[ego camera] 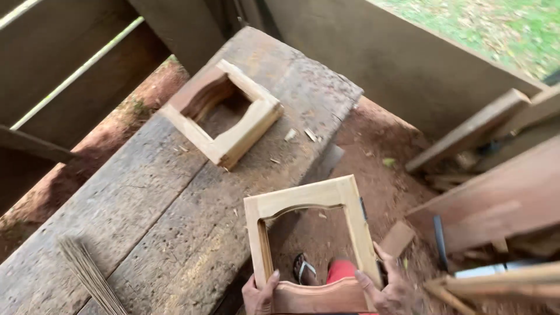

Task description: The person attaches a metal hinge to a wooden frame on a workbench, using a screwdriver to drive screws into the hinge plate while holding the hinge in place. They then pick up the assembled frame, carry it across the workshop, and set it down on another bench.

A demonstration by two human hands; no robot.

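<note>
Down at the bottom of my view, I see both hands gripping a pale wooden frame [311, 233] with an arched inner edge, held out past the end of the workbench [175, 192] over the red dirt floor [379, 169]. My left hand [259, 294] is clamped on the frame's lower left corner, thumb lying over the front. My right hand [388, 289] is closed on the lower right corner the same way. Through the frame's opening I see a sandalled foot [303, 269]. A stack of similar frames [224, 111] rests on the workbench, well apart. Loose boards [496, 192] lean at right.
</note>
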